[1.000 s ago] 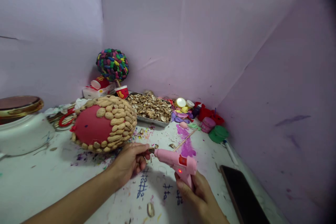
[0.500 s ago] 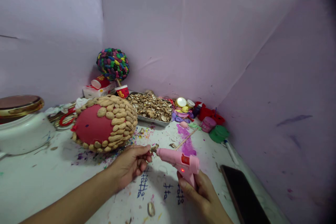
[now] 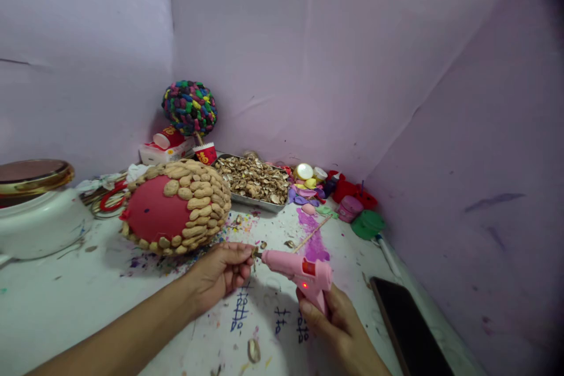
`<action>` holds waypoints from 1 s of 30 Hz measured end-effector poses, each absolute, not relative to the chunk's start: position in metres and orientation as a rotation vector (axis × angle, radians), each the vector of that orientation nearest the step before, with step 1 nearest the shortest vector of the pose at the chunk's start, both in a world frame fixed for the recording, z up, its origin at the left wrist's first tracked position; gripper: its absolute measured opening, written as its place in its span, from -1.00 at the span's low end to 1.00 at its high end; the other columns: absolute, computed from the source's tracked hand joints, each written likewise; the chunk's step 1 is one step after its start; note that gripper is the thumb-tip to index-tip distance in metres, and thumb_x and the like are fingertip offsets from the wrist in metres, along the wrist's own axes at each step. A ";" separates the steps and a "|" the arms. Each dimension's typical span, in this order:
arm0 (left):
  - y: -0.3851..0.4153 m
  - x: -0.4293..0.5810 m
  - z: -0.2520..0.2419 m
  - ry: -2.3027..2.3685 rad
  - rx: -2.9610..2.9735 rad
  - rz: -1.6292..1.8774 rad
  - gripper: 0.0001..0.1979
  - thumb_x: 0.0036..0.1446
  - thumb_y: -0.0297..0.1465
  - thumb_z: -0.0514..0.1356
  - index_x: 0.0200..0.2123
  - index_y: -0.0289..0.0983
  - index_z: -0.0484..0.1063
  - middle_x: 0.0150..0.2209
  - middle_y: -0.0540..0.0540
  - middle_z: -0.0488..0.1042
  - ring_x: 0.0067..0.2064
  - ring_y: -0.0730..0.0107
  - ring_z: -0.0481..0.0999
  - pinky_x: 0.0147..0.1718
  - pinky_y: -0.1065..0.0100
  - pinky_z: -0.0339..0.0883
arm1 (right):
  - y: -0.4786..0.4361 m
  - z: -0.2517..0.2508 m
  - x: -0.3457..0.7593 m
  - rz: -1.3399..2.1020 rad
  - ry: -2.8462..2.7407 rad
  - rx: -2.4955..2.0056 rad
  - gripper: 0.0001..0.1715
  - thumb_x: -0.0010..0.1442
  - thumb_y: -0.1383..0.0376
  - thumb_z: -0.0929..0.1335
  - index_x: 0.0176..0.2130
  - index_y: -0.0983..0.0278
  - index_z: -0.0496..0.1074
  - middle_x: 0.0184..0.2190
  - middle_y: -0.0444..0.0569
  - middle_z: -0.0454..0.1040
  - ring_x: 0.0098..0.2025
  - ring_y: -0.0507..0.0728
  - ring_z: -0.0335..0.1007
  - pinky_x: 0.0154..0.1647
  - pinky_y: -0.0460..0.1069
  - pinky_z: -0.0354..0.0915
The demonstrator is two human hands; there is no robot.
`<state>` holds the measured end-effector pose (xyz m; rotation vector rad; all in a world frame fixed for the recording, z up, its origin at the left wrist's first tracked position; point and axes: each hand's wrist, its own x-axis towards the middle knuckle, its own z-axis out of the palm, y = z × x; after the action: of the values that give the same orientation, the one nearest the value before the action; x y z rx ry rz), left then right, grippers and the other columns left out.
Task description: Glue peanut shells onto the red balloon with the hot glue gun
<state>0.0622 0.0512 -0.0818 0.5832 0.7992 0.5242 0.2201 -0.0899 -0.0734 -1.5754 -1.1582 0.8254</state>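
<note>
My right hand (image 3: 332, 320) grips a pink glue gun (image 3: 293, 267) by its handle; a red light glows on its side. Its nozzle points left and meets a small peanut shell (image 3: 255, 252) pinched between the thumb and fingers of my left hand (image 3: 224, 273). Most of that shell is hidden by the fingertips. Just beyond my left hand lies a red balloon (image 3: 158, 208), partly covered with peanut shells (image 3: 200, 202) set in close rows. Its left front side shows bare red.
A metal tray (image 3: 259, 204) of shells stands behind. Loose balloons (image 3: 304, 195) and paint pots (image 3: 368, 223) lie to its right. A phone (image 3: 409, 329) is at right, a white pot (image 3: 39, 226) at left. A multicoloured ball (image 3: 190, 107) stands in a red cup (image 3: 205, 154).
The glue gun has shifted slightly left and down, its nozzle staying at the shell in my left hand. My left hand has barely moved.
</note>
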 end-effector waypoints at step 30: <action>0.049 0.063 -0.079 0.739 0.589 0.617 -0.85 -0.12 -0.58 0.24 -0.48 -0.33 0.29 -0.63 0.11 0.22 -0.70 0.68 0.16 -0.76 0.59 -0.07 | -0.090 -0.070 0.221 0.858 -1.162 -1.562 -0.82 0.03 0.18 0.32 -0.44 0.25 0.35 -0.56 -0.18 0.20 -0.50 0.04 0.07 -0.48 -0.07 0.08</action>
<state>0.0631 0.0489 -0.0792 0.5886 0.7386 0.6175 0.2210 -0.0903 -0.0701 -1.5625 -1.1624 0.8576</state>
